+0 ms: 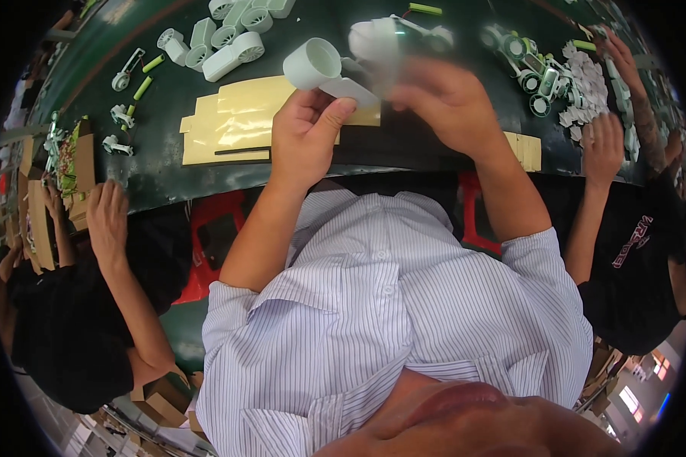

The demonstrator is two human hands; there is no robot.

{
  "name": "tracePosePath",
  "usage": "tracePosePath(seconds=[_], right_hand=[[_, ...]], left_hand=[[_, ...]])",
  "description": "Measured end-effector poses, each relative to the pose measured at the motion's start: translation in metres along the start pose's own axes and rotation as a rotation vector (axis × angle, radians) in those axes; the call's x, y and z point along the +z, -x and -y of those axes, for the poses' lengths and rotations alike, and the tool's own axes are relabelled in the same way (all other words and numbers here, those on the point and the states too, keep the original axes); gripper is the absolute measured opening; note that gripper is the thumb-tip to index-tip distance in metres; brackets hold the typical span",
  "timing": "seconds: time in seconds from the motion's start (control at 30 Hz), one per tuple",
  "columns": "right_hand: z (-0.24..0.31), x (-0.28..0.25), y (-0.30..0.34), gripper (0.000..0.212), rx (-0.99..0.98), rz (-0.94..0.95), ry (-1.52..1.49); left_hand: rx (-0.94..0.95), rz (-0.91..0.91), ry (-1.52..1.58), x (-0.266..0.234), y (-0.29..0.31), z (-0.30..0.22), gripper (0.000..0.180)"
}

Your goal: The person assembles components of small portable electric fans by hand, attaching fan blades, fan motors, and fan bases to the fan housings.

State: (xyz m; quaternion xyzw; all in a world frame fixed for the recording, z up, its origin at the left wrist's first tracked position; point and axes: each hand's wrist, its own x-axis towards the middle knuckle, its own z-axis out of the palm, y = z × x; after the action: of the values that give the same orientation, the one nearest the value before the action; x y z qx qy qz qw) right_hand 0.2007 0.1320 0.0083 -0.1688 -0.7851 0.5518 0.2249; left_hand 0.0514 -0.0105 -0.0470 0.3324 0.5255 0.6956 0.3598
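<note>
My left hand [311,129] is closed on a pale green plastic fan housing [312,67], its thumb pressed on the flat handle-like part and the round open ring pointing up. Just right of it, my right hand [450,107] is smeared by motion, with its fingers curled in. A blurred pale plastic part [375,44] shows at those fingertips and seems to be in their grip; its exact shape cannot be made out. Beneath both hands lie yellow glossy sheets [244,114] on the dark green table [160,171].
More pale housings [232,57] are piled at the far left. Small assemblies with green cylindrical cells [142,87] lie left of the sheets. To the right are white assemblies [541,80] and a heap of small white parts [585,91]. Co-workers' hands [108,217] rest at both sides, near a cardboard box [84,175].
</note>
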Motion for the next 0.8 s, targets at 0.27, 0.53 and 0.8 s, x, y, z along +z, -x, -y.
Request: tracePosePath(seconds=[0.27,0.53,0.8], right_hand=[[0.001,0.004,-0.004,0.031,0.013,-0.036,0.161],[0.001,-0.001,-0.002,0.034,-0.265,-0.063,0.448],[0.005,-0.003,0.004,0.034,-0.154,-0.078,0.378]], left_hand=[[-0.042,-0.002,-0.055,0.0,-0.001,-0.003,0.029],[-0.081,-0.005,0.082,0.01,-0.002,-0.004,0.03],[-0.095,0.002,0.041,0.014,-0.004,-0.005,0.031]])
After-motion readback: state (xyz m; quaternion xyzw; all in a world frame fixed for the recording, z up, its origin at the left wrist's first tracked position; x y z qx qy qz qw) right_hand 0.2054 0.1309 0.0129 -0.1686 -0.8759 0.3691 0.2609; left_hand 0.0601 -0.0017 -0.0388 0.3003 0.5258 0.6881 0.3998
